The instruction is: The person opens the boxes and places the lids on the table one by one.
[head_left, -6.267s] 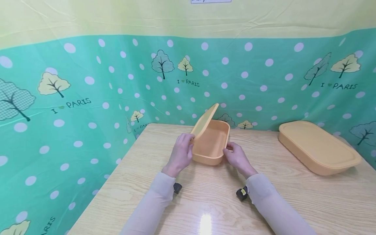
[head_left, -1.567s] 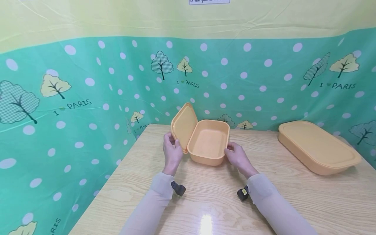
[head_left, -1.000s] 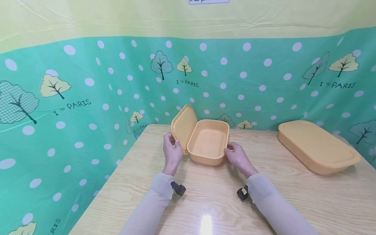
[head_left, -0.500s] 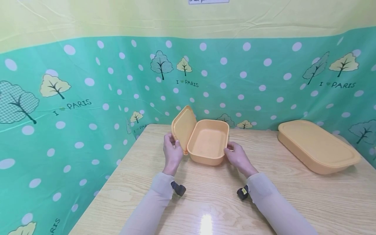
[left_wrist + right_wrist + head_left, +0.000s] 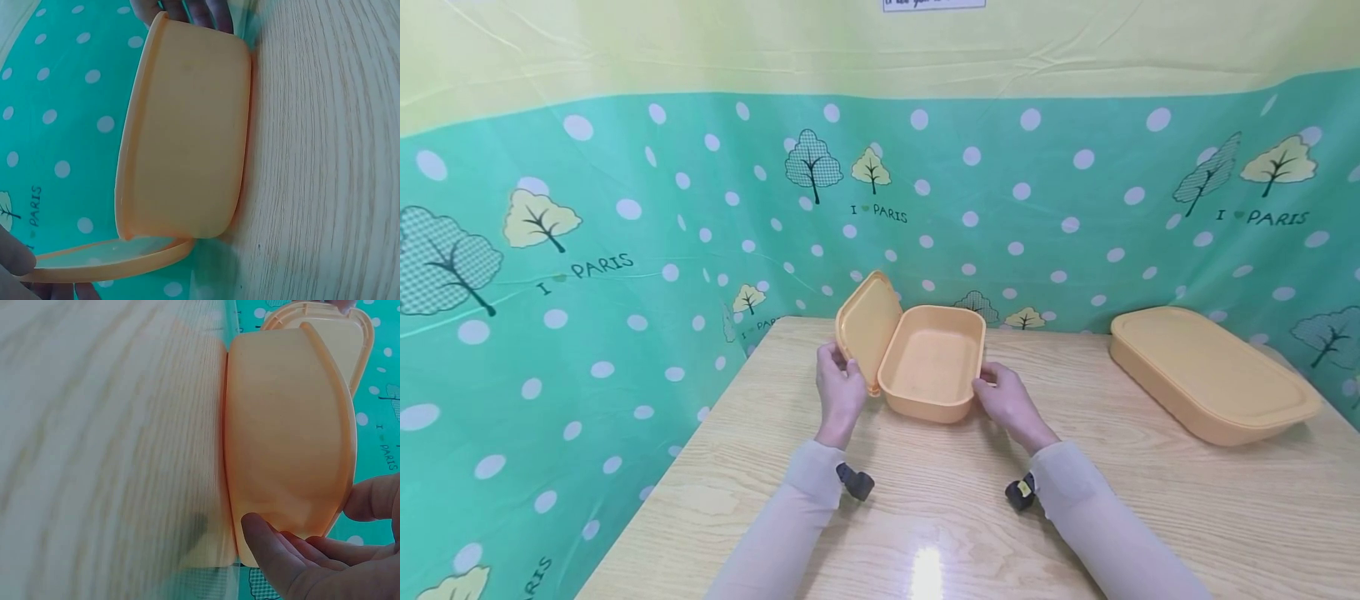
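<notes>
A peach-orange plastic food container (image 5: 931, 358) sits on the table in the head view, its inside bare. Its matching lid (image 5: 869, 327) stands tilted along the container's left edge, leaning outward to the left. My left hand (image 5: 840, 390) pinches the lid's outer edge near its front; in the left wrist view the thumb (image 5: 15, 255) lies on one face and the fingers curl behind the other. With my right hand (image 5: 1009, 402) I hold the container's right side. The right wrist view has that thumb (image 5: 374, 499) at the rim and the fingers against the outer wall.
A larger peach-orange container (image 5: 1213, 375) with its lid on stands at the right of the wooden table (image 5: 970, 533). A green dotted curtain (image 5: 700, 208) with tree prints hangs close behind and along the left table edge.
Several seconds ago the lid leaned partly over the container; my left hand has since swung it outward to the left. In the last second it has tipped slightly lower. My right hand stays in place.
</notes>
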The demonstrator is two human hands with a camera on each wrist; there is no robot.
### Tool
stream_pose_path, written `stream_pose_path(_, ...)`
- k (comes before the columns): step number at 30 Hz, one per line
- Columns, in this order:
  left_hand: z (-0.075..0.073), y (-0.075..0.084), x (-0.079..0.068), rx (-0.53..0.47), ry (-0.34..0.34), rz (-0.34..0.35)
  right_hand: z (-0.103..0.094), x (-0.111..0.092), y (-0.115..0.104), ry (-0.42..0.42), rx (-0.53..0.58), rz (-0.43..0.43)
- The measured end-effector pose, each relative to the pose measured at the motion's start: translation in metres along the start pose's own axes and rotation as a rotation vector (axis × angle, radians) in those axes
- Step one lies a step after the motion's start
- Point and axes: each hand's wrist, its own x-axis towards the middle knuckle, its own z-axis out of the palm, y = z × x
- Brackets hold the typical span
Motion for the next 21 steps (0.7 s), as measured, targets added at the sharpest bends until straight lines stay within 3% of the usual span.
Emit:
stream_pose_path(6,-0.0016,0.0015,0.0002,-0.009,0.032,0.032,-0.0007,-0.0008,-0.0005,0.0,0.006,0.004)
stream_pose_path(21,-0.0057,-0.0002,0.0052,-0.014,0.057,0.036,-0.0012,-0.001,-0.0014,-0.006,0.004,-0.002)
